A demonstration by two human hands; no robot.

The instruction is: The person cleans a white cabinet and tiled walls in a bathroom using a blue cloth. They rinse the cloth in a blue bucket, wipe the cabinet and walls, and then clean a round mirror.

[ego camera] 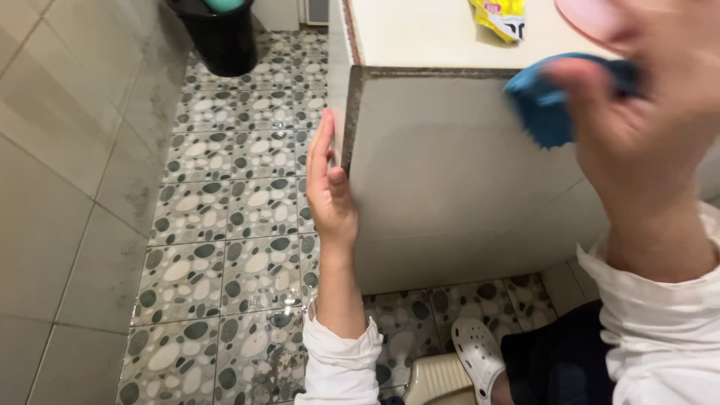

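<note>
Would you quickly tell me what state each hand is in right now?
Left hand: open, flat against the corner edge of the white counter, holding nothing.
Right hand: closed around a blue scrubbing brush.

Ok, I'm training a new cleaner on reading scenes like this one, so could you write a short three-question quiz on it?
1. True or false: the left hand lies flat on the floor tiles.
2. What does the right hand hold? A) a blue scrubbing tool B) a yellow packet C) a black bin
3. Fill in: the yellow packet lies on top of the white ____.

Key
1. False: it rests against the corner edge of the white tiled block.
2. A: the blue scrubbing tool is gripped close to the block's front face. The black bin stands far off by the wall.
3. Block.
</note>
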